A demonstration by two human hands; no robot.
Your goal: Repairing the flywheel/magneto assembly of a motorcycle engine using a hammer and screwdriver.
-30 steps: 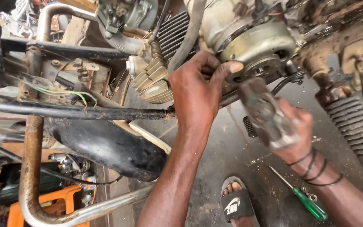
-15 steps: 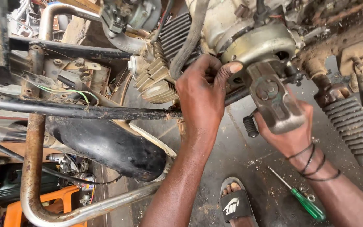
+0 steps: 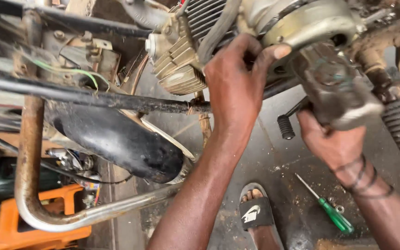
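engine (image 3: pixel 274 28) above | screwdriver (image 3: pixel 329 210) on floor (image 3: pixel 274 157), right of sandalled foot (image 3: pixel 255 213)

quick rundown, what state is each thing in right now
left hand: pressed against the engine, fingers spread
right hand: gripping a grey metal cover, held up at the engine
screwdriver: lying flat on the floor, untouched
sandal: on a foot, flat on the floor
chrome pipe: rusty, bent

Soft, even daylight fills the scene, with no hard shadows. The grey cover (image 3: pixel 339 90) at right is motion-blurred; left edges look soft.
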